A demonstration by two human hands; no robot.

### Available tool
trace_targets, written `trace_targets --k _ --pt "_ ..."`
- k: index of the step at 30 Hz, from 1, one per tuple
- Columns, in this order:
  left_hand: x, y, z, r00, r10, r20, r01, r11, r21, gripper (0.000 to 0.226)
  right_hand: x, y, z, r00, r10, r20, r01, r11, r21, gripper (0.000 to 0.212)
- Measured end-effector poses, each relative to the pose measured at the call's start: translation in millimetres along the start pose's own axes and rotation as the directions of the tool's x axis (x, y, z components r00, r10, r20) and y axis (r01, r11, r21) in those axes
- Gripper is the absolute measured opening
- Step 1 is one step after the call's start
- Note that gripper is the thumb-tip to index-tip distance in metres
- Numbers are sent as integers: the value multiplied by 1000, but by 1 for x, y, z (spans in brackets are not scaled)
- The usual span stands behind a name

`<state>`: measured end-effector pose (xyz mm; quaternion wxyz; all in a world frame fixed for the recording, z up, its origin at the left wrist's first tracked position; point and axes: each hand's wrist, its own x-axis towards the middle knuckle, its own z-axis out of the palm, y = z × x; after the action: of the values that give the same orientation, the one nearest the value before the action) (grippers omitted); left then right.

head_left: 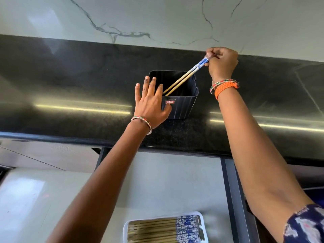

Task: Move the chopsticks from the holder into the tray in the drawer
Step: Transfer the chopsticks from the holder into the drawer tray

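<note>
Chopsticks: two, tilted, lower ends inside black holder, blue-patterned upper ends pinched by right hand above holder's far right corner. Left hand: fingers spread, pressed flat against holder's left wall. Holder stood on dark tabletop. White tray lay in drawer below, loaded with matching chopsticks.

Glossy black countertop beneath a veined white marble wall.

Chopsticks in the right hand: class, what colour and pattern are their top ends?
Blue-and-white patterned tops on the chopsticks, plain tan shafts; head view.
</note>
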<state>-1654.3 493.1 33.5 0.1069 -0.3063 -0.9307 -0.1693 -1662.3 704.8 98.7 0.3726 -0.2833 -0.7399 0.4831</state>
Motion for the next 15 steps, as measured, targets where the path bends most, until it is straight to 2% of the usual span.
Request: trace_targets --k 2,5,8,11,13,14,15 --pt "-2 6 -13 990 83 -111 -79 996 42 53 -6 -7 -19 992 3 -124 5 998 69 17" --pt "0 24 -34 957 113 -267 -125 992 -30 49 -28 -16 -50 958 58 -281 10 972 233 17" --pt "-2 46 -49 969 118 -216 -120 993 4 55 -63 -22 -74 936 177 -303 -18 886 464 20" --pt "-14 62 -63 987 89 -135 -84 996 42 42 -102 -21 -90 910 334 -248 -113 772 626 22" --pt "-30 68 -75 992 36 -124 -43 998 -49 44 -131 -14 -97 890 402 -214 -212 781 587 14" --pt "-42 69 -79 992 14 -122 -22 998 -64 48 -147 -7 -99 896 379 -232 -243 855 458 13" --pt "-56 68 -79 989 8 -146 -13 999 -38 50 -166 2 -101 926 275 -258 -216 948 234 16"
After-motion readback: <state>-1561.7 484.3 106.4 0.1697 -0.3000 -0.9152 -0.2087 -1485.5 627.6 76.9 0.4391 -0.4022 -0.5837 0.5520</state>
